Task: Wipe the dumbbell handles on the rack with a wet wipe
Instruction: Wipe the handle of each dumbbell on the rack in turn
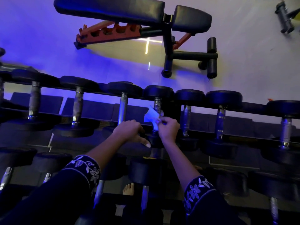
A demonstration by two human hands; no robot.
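Embroidered cuffs lie lowest in the frame, the left sleeve [84, 171] and the right sleeve [198, 187], with both arms reaching up to the upper tier of the dumbbell rack [203, 132]. At centre, the left hand [129, 130] has its fingers curled down at the front rail and its thumb stretched to the right; whether it clasps the rail or only leans there cannot be told. Just right of it, the right hand [168, 129] pinches the wet wipe [151, 115] between thumb and fingertips. The wipe sits at the left side of the mid-frame dumbbell handle [157, 103], seemingly touching it, bunched rather than wrapped round. Held by so small a pinch, the wipe could slip free and drop through to the lower-tier dumbbells [146, 168], or it could pass over one face of the steel and leave the far side untouched. Neighbouring handles stand close on either side, and the rubber heads [158, 92] crowd the knuckles. A bare foot [129, 189] shows below the rack, under the heavy weights. Beyond, in the upper frame, an adjustable bench [113, 8] with orange struts stands on the pale floor.
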